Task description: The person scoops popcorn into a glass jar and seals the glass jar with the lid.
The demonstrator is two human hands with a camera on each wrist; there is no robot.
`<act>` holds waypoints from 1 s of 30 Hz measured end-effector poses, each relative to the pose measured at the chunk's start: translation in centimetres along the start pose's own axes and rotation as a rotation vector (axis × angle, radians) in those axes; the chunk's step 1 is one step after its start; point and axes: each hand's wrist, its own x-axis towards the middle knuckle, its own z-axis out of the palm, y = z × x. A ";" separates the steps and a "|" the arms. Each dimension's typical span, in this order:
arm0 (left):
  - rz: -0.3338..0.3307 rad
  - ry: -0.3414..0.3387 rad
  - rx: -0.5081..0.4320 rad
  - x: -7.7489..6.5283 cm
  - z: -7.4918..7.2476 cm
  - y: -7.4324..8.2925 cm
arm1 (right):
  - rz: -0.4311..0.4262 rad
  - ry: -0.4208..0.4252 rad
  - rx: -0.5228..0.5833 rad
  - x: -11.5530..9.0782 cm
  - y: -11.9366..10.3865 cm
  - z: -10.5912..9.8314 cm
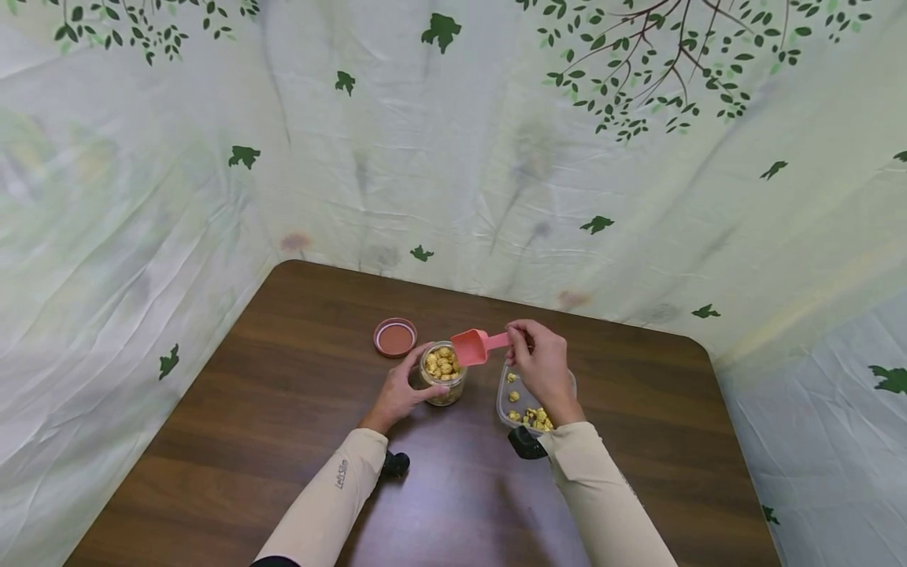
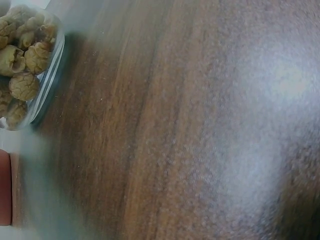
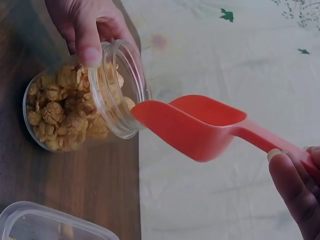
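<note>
My left hand (image 1: 400, 394) grips a clear glass jar (image 1: 442, 394) of caramel popcorn (image 1: 442, 364), thumb and fingers around its side near the rim. The right hand (image 1: 542, 362) pinches the handle of a pink-red scoop (image 1: 471, 347). In the right wrist view the tip of the scoop (image 3: 200, 130) is at the mouth of the jar (image 3: 120, 95), and no popcorn shows in its visible part. Below the right hand sits a clear plastic container (image 1: 505, 398) with some popcorn pieces (image 1: 538, 420), partly hidden by the hand and wrist.
A red-brown round lid (image 1: 395, 338) lies on the brown wooden table (image 1: 298, 378), behind and left of the jar. A pale cloth (image 1: 453, 157) with printed leaves hangs around the table's far and side edges. Black devices are worn on both wrists.
</note>
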 end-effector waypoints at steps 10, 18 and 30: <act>0.013 0.002 0.008 0.1 0.0 0.3 | -0.030 0.043 -0.033 -0.3 0.7 -0.5; 0.018 -0.009 0.016 0.1 0.0 0.3 | 0.014 0.056 0.014 -0.5 1.5 -0.7; 0.033 -0.004 0.006 0.1 0.0 0.1 | 0.163 0.061 0.197 -1.1 0.8 -2.0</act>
